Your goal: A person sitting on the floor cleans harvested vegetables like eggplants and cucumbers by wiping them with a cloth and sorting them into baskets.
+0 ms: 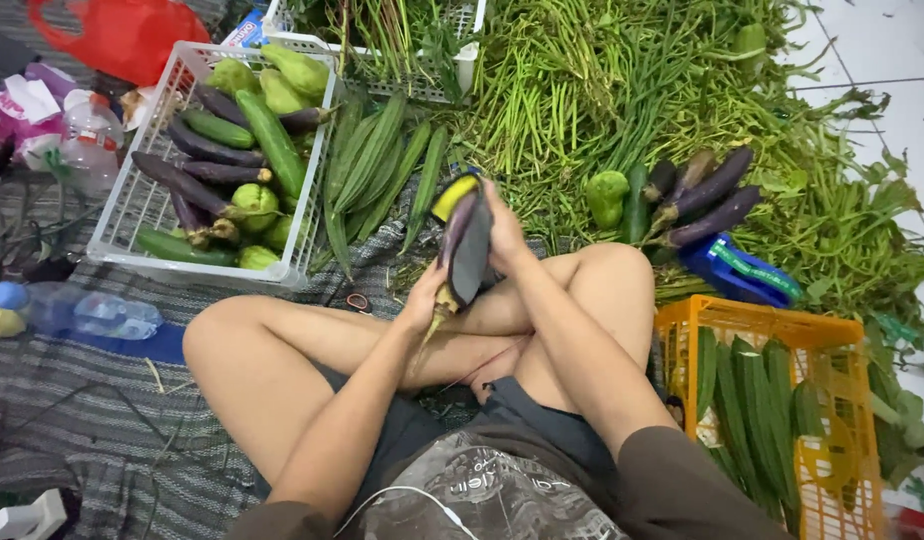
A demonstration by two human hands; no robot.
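1. My left hand [422, 297] grips the stem end of a bunch of purple eggplants [466, 248].
2. My right hand [504, 235] wraps the top, near what looks like yellow tape [453, 196].
3. The bunch is above my crossed legs.
4. A white basket [134, 215] is on the left, an orange one [757, 322] on the right.
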